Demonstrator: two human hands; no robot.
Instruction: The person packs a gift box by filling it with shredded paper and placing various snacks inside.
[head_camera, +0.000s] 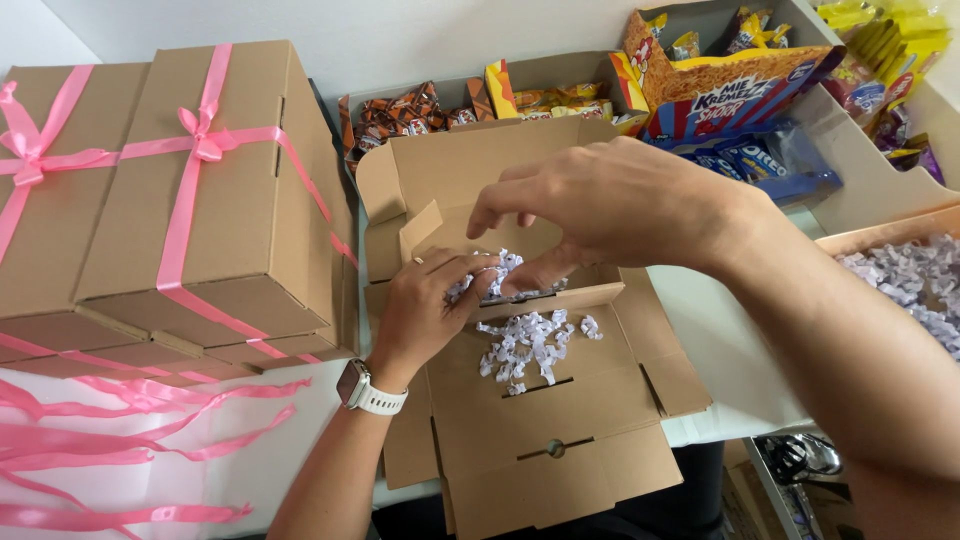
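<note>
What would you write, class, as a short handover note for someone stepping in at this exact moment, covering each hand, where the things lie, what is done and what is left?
Left hand: closed on a clump of shredded white paper filler at the front edge of the open brown cardboard mailer box.
Right hand: above the box, fingertips pinching the same filler.
Some shreds lie spilled on the lid flap.
Done: two closed cardboard boxes tied with pink ribbon stand on the left; loose pink ribbons lie in front.
Left: this box holds only filler, is unclosed and untied. More filler sits in the tray on the right.
</note>
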